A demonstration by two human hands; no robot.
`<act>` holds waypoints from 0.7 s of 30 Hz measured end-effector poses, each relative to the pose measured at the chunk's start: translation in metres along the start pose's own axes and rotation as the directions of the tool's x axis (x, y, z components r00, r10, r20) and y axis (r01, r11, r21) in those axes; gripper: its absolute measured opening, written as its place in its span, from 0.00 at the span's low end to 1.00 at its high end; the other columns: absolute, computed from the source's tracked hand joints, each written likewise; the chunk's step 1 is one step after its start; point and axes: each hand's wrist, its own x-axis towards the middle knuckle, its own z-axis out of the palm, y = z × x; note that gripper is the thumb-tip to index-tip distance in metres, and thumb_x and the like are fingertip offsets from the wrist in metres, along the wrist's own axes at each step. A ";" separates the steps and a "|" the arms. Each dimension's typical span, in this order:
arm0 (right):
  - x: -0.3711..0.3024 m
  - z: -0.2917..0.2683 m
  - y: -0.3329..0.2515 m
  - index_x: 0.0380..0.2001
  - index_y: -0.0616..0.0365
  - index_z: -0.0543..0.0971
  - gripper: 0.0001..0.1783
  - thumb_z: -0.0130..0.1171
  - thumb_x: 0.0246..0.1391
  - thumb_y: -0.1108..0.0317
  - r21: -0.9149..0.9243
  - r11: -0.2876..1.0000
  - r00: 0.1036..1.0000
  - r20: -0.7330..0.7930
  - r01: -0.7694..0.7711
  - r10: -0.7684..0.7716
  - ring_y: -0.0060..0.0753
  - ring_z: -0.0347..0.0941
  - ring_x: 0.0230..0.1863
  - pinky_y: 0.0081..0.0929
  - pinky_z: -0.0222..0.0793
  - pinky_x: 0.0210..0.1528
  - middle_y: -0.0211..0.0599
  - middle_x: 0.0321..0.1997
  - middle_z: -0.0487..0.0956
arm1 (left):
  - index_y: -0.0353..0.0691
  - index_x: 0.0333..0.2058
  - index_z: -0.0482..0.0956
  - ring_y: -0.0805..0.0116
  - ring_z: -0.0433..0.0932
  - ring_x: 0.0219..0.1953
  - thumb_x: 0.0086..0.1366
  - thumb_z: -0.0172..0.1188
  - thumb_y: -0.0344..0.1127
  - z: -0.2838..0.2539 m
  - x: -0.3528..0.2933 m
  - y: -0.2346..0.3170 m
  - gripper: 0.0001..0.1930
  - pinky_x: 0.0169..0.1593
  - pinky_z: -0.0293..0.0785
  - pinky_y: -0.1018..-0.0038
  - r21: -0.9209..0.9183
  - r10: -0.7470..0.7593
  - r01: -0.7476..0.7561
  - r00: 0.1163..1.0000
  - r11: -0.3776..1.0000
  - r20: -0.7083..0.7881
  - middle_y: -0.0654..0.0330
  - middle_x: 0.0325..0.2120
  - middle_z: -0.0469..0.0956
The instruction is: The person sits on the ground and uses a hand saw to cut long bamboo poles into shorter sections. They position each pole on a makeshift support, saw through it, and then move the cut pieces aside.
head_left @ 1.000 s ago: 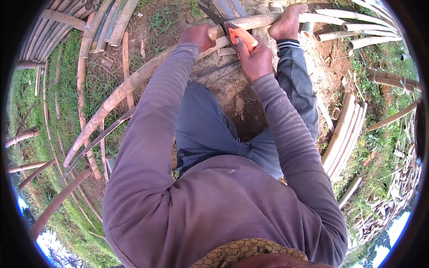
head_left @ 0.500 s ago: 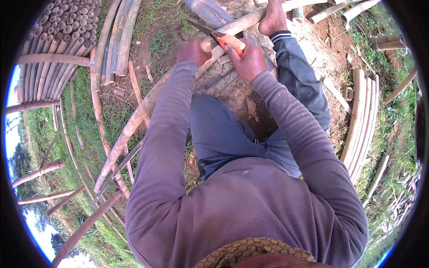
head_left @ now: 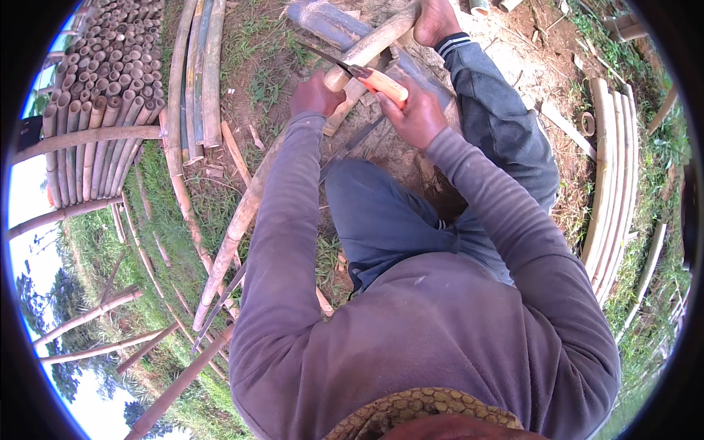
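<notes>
My right hand (head_left: 419,117) is wrapped around the orange handle of a handsaw (head_left: 386,85). Its dark narrow blade points up and left, lying across a round bamboo pole (head_left: 381,40) near the pole's nearer end. Closed at that same end is my left hand (head_left: 317,95), its fingers curled against the bamboo and partly hidden. My bare foot (head_left: 435,22) presses at the pole's far end. A longer bamboo pole (head_left: 238,227) slants down left, passing under my left forearm. Beneath the work lies a thick greyish bamboo piece (head_left: 330,23).
A large stack of cut bamboo (head_left: 110,81) stands at the far left behind a rail (head_left: 88,141). Long bamboo lengths (head_left: 192,73) lie beside it. More poles (head_left: 607,176) lie at the right, near a small bamboo ring (head_left: 586,123). A thin dark strip (head_left: 352,145) lies by my knee.
The whole view has shifted slightly. My right hand has drawn the saw a little back toward me and to the right. My left hand stays at the bamboo's end.
</notes>
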 end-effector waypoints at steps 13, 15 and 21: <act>-0.106 -0.085 -0.011 0.49 0.63 0.81 0.17 0.71 0.62 0.66 0.034 0.998 0.998 -0.022 0.059 -0.058 0.52 0.87 0.35 0.41 0.82 0.40 0.49 0.34 0.87 | 0.49 0.57 0.82 0.42 0.86 0.51 0.52 0.74 0.55 0.015 0.008 -0.013 0.34 0.55 0.82 0.50 -0.017 0.001 -0.001 1.000 1.000 0.009 0.44 0.47 0.87; -0.043 -0.033 0.002 0.48 0.59 0.80 0.20 0.67 0.65 0.54 -0.126 0.987 0.984 0.130 -0.102 0.119 0.63 0.84 0.36 0.52 0.79 0.41 0.57 0.35 0.85 | 0.48 0.56 0.82 0.42 0.86 0.50 0.52 0.74 0.55 0.016 0.010 -0.013 0.34 0.55 0.83 0.50 -0.046 0.039 -0.038 0.999 0.998 0.030 0.44 0.47 0.87; -0.046 0.005 0.024 0.55 0.58 0.77 0.25 0.67 0.63 0.52 0.023 1.000 0.995 0.095 -0.002 0.000 0.64 0.83 0.41 0.56 0.78 0.45 0.55 0.40 0.85 | 0.44 0.53 0.84 0.45 0.86 0.50 0.50 0.76 0.54 -0.011 -0.028 -0.008 0.33 0.52 0.82 0.53 -0.073 0.043 -0.046 0.998 0.996 -0.036 0.46 0.47 0.87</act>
